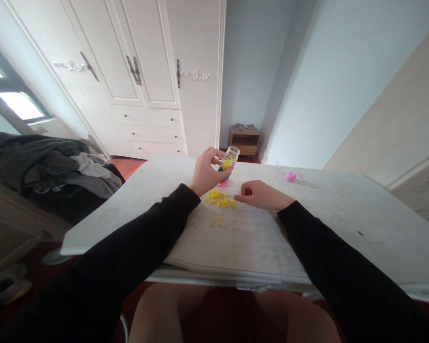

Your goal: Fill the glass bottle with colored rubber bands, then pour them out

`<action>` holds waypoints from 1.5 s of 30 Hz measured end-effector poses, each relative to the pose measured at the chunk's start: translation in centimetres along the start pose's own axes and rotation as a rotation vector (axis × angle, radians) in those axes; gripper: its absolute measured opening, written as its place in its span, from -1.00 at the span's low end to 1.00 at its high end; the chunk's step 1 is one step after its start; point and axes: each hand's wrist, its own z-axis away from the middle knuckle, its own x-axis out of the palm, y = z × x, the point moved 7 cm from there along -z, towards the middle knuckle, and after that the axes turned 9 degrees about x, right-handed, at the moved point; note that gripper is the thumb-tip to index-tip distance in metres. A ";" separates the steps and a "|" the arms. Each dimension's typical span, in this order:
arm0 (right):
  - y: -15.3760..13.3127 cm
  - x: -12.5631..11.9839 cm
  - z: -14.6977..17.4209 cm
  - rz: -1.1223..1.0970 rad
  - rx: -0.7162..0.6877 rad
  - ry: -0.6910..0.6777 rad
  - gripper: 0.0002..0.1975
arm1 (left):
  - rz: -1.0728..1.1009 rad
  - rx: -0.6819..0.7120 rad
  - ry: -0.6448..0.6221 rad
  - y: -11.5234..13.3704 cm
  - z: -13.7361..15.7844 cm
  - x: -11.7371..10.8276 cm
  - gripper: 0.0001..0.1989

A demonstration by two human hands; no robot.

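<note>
My left hand (210,169) is wrapped round a small clear jar (232,153), which tilts to the right with its mouth uncovered. Yellow bits show inside it, with darker, red and blue colours lower down. Below the jar, a loose pile of small yellow pieces (219,199) lies on the white table (246,243), and a few pink ones sit just behind it. Two or so yellow pieces lie apart, closer to me. At the pile's right edge is my right hand (259,194), its fingers curled and pinched together; whatever is between the fingertips is hidden or too small to see.
A pink round lid-like object with a loop (291,176) rests at the table's back right. Dark and grey clothes (57,162) are heaped on the left. Beyond the table stand a white wardrobe (146,124) and a small wooden cabinet (245,142).
</note>
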 end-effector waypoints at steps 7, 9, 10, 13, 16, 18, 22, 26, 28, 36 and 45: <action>-2.5 1.3 0.9 0.105 0.055 0.056 -0.46 | 0.006 0.012 -0.027 0.0 0.1 0.3 -0.76; -3.2 1.6 1.1 0.125 0.039 0.080 -0.53 | 0.012 0.022 -0.027 0.1 0.0 0.3 -0.77; -3.5 1.7 1.1 0.113 0.024 0.079 -0.58 | 0.015 0.025 -0.022 0.1 0.0 0.3 -0.77; -4.1 2.3 1.3 -0.026 -0.036 0.005 -0.78 | 0.011 0.030 -0.013 0.1 -0.1 0.1 -0.76; -4.4 2.3 1.2 -0.186 -0.086 -0.026 -0.87 | -0.012 0.025 -0.023 0.0 -0.1 0.1 -0.75; -4.2 1.9 1.0 -0.229 -0.109 0.025 -0.91 | -0.022 0.022 -0.029 0.1 -0.1 0.1 -0.76; -3.9 1.4 0.7 -0.190 -0.221 0.176 -0.90 | -0.026 0.021 -0.016 0.3 -0.2 0.0 -0.77; -5.0 2.6 0.5 -0.114 -0.381 0.127 -0.54 | -0.038 0.009 0.025 0.3 -0.4 -0.3 -0.77; -5.5 3.5 0.3 -0.060 -0.395 0.076 -0.44 | -0.052 0.010 0.034 0.3 -0.4 -0.4 -0.76; -6.5 3.6 0.4 -0.024 -0.360 0.009 -0.55 | -0.060 0.032 0.056 0.2 -0.5 -0.7 -0.76; -5.4 1.9 1.3 -0.136 -0.388 -0.042 -0.56 | -0.057 0.037 0.065 0.2 -0.4 -0.7 -0.77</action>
